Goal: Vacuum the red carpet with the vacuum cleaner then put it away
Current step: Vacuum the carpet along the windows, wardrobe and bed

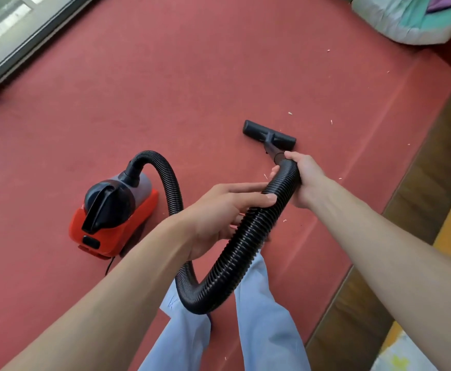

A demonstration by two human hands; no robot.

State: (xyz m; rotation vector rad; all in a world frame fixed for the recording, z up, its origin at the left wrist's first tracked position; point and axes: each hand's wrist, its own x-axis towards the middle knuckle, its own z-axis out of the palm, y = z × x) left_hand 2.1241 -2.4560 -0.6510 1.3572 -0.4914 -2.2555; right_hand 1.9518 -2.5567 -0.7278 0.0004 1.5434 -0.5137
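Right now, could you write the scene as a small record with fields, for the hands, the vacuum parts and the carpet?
left hand: holds the black ribbed hose mid-length
right hand: grips the hose end behind the floor nozzle
floor nozzle: flat on the red carpet
canister vacuum: red and black, stands on the carpet at left, hose arching from its top
debris: small pale scraps lie on the carpet, mostly right of the nozzle
surroundings: window frame upper left; bedding upper right
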